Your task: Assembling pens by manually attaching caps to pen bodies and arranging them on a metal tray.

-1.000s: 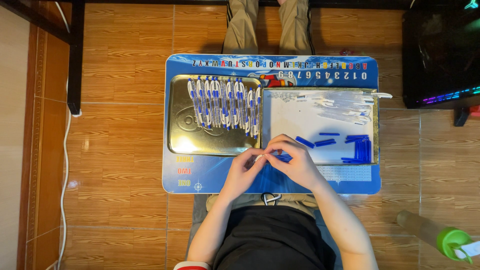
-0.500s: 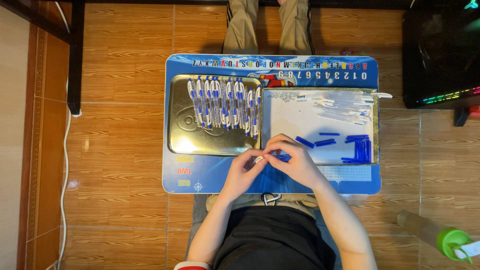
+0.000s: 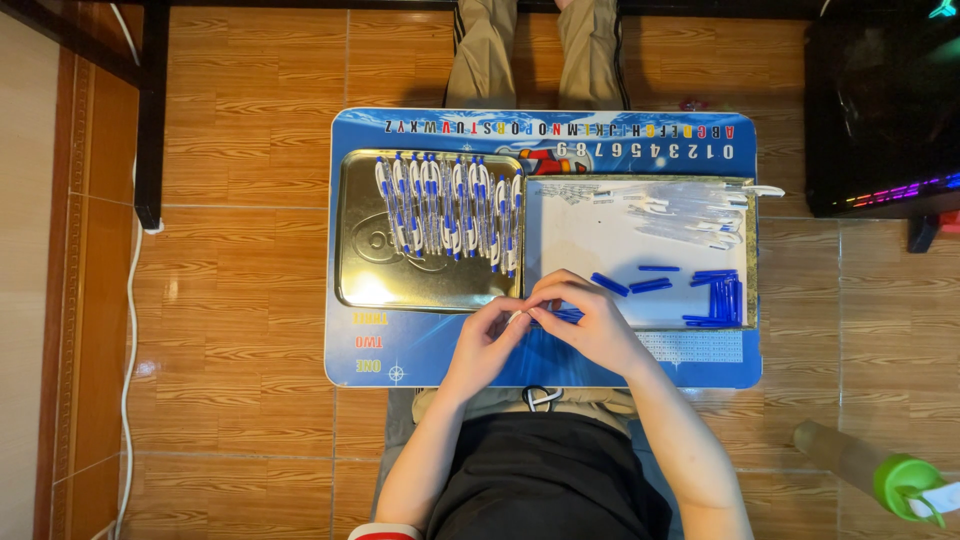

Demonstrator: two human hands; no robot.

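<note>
Head view looks straight down on your small blue desk (image 3: 400,345), where your left hand (image 3: 487,345) and right hand (image 3: 590,325) meet at the middle of the near edge. Both are pinched together on one pen (image 3: 520,316), of which only a white tip and a bit of blue show between your fingertips; its far end is hidden. By my reading you are mid-assembly, pressing two parts together. The gold tray (image 3: 390,280) at the left end holds a row of finished pens (image 3: 450,215) along its far side. Loose blue caps (image 3: 715,295) and clear barrels (image 3: 690,215) lie on the white tray (image 3: 570,240) at the right end. Next calls for seating the part squarely, then laying it beside the row.
</note>
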